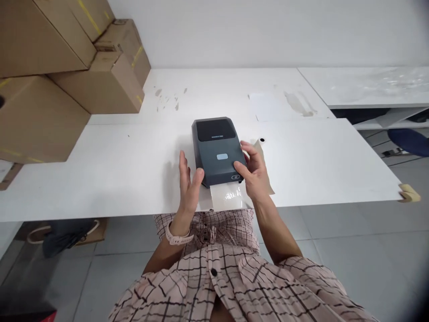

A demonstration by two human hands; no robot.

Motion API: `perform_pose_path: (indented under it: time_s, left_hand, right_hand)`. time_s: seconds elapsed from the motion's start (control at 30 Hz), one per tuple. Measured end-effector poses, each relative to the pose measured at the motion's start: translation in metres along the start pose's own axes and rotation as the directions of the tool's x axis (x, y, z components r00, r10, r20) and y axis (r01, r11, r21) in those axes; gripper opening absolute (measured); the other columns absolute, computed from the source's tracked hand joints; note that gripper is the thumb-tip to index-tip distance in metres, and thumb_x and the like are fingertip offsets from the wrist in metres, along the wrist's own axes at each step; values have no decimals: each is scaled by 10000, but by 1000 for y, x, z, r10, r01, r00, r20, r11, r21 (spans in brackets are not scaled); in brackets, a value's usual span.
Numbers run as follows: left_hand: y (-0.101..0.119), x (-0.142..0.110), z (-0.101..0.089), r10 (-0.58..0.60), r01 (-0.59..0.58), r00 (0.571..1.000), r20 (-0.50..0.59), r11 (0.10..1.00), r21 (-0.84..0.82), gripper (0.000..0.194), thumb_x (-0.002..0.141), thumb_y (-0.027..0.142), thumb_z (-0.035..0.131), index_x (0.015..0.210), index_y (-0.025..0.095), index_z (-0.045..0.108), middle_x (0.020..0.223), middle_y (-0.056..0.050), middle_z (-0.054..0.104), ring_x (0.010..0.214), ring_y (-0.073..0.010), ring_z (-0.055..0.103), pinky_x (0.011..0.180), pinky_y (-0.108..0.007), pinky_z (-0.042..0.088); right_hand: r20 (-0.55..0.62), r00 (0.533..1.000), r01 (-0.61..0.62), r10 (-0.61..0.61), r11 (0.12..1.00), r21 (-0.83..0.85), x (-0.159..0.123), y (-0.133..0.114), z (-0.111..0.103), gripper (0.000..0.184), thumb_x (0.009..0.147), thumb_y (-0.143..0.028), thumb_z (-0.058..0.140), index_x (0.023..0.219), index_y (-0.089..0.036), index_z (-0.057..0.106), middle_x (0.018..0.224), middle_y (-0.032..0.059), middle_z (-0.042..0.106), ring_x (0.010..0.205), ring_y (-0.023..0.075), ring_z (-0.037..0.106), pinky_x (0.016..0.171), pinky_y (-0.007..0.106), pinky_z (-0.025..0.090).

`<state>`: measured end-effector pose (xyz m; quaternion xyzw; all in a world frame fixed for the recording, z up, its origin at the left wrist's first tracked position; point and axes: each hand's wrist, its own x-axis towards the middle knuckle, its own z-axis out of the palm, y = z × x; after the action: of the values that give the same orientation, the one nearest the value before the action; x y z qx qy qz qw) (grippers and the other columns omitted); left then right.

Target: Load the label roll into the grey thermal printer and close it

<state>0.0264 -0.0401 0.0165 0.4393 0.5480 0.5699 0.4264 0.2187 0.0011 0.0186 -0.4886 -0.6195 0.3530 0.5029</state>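
A dark grey label printer (pixel 216 167) lies on the white table, with a black window at its far end and a light blue button on top. A glossy whitish strip (pixel 226 197) sticks out of its near end and reaches the table's front edge. My right hand (pixel 254 174) grips the printer's right side near the front corner, thumb on top and fingers along the side. Beside the left side is my left hand (pixel 188 188), open, fingers raised and thumb close to or touching the casing; contact is hard to tell.
Cardboard boxes (pixel 100 82) are stacked at the table's left. A small roll (pixel 262 140) with a pale sheet lies right of the printer. A white paper (pixel 266 106) and stains mark the white table (pixel 318 165). Tan padding (pixel 409 193) covers its right front corner.
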Motion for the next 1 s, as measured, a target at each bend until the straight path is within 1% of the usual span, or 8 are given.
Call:
perform_pose_path:
  time_s: [0.1,0.23,0.33,0.57,0.7,0.83,0.93,1.0]
  left_hand:
    - [-2,3,11,-63,65,996,62,998,-23,839,920,631,622,1636,408,246,1760,-7,221,1618,-319,232,1291,-472,339]
    - [-14,1,17,-58,65,994,91,995,-79,764,943,600,601,1612,367,315,1680,-49,395,1519,-315,435,1203,-445,477]
    - [-22,-2,20,-20,22,999,51,999,-35,760,936,630,588,1601,365,333,1678,-49,388,1533,-318,408,1218,-446,457]
    - [-28,1,24,10,-9,999,-36,999,33,976,907,706,563,1660,389,30,1651,-106,376,1506,-345,429,1193,-503,448]
    - [-26,-3,20,26,-26,1000,-8,999,47,950,899,700,578,1645,377,86,1633,-113,380,1486,-328,439,1168,-470,460]
    - [-38,-40,12,150,-116,969,-198,978,172,793,846,689,658,1491,328,370,1372,-112,553,1181,-249,616,958,-391,559]
    - [-41,-66,9,-87,89,996,-33,993,79,415,886,658,628,976,254,598,785,9,532,643,-129,516,614,-274,492]
    - [-32,-70,11,-315,320,932,180,947,-1,432,887,642,635,783,230,554,667,37,422,544,-99,385,506,-244,382]
  right_hand:
    - [76,984,-169,160,977,131,1,11,4,889,877,-608,622,1621,-367,200,1728,47,251,1610,301,226,1282,571,305]
    - [247,924,-353,291,899,260,-2,17,1,1005,855,-670,618,1656,-349,103,1744,71,231,1585,328,292,1264,555,352]
    - [246,921,-359,301,902,239,-7,20,0,1016,861,-703,609,1663,-368,83,1752,53,212,1594,318,271,1277,542,340]
    - [230,943,-293,242,929,227,-7,23,-1,1036,857,-743,606,1665,-371,76,1751,47,200,1588,312,279,1288,506,326]
    - [245,942,-283,229,934,218,-5,25,-2,1024,861,-727,599,1665,-355,84,1748,62,204,1580,327,290,1283,522,322]
    - [239,942,-289,235,932,220,-6,25,0,1035,862,-744,582,1666,-344,69,1743,74,219,1574,323,309,1276,514,339]
    - [207,953,-265,219,937,226,-7,24,2,1032,865,-748,575,1667,-321,87,1743,83,223,1586,318,286,1288,513,313]
    - [196,958,-251,210,943,217,-7,24,3,1025,871,-741,568,1669,-308,92,1740,90,237,1595,319,262,1295,523,290]
